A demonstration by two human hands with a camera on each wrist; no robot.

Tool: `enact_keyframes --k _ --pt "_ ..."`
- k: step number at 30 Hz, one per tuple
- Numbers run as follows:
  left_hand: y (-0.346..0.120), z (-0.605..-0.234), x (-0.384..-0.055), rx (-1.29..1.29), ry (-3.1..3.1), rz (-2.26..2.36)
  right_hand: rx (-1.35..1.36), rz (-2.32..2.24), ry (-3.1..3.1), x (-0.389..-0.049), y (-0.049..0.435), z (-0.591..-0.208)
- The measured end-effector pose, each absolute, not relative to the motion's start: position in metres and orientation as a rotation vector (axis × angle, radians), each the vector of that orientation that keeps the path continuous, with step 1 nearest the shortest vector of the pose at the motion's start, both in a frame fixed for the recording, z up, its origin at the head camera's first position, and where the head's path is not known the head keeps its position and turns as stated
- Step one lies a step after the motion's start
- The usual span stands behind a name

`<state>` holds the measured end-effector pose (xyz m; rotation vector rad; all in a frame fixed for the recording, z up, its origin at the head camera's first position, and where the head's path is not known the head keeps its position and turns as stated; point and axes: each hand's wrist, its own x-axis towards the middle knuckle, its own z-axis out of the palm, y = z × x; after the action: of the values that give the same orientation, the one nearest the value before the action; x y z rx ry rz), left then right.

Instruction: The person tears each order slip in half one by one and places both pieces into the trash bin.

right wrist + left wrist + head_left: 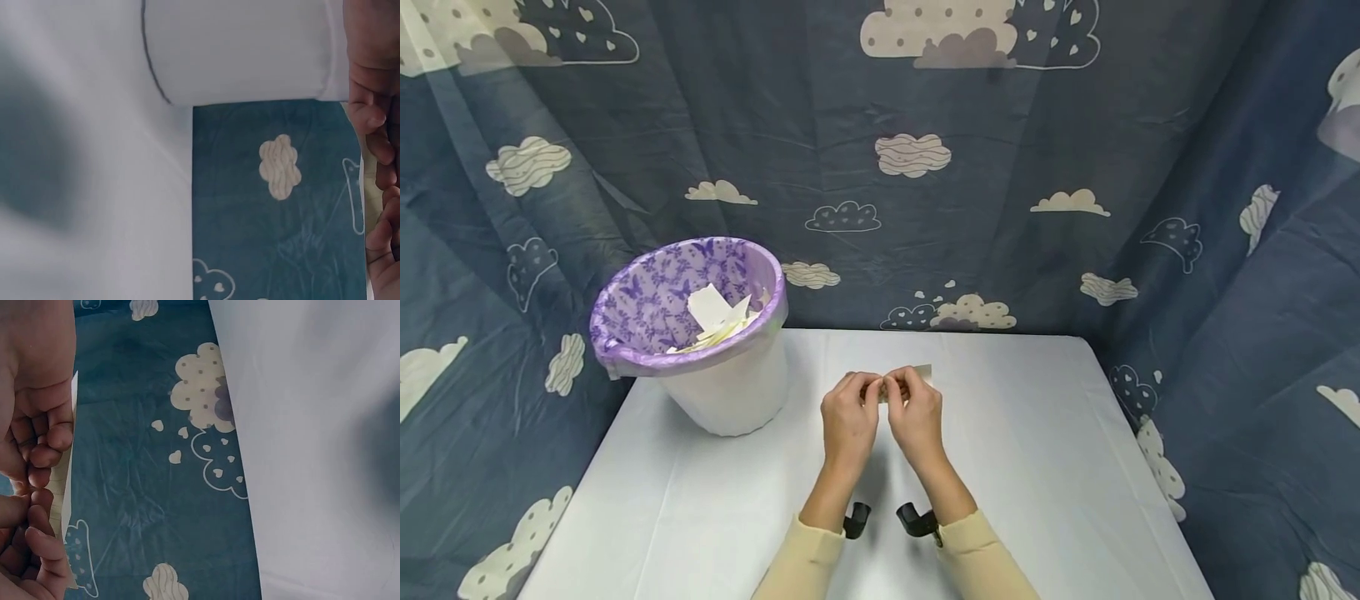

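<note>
In the head view both hands meet over the middle of the white table, fingertips together. My left hand [850,421] and my right hand [917,417] pinch one piece of cream paper [927,372] between thumbs and curled fingers, side by side at its edge. Most of the paper is hidden behind the hands in the head view. The left wrist view shows faint lines on the paper [57,494], with the right hand [44,412] above and the left hand [37,550] below. In the right wrist view a strip of the paper [370,194] shows beside the fingers.
A white bin [730,400] with a purple butterfly-patterned liner [655,292] stands at the table's back left, holding several paper pieces [718,312]. Dark blue cloud-print curtains [775,125] surround the white table [1022,467]. Black wrist mounts [917,520] sit inside the wrists.
</note>
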<state>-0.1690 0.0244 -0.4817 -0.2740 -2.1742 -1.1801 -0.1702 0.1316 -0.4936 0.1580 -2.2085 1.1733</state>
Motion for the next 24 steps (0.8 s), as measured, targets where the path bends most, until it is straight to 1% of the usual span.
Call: enact_keyframes --k 7,24 --pt "0.0220 -0.4787 -0.1630 -0.245 -2.165 -1.213 0.135 1.255 -2.208 -0.1655 0.1273 -0.4907" --pt "0.0187 -0.4792 -0.1626 -0.209 -2.139 -1.345 0.082 1.387 -2.219 -0.1654 0.1284 -0.4876"
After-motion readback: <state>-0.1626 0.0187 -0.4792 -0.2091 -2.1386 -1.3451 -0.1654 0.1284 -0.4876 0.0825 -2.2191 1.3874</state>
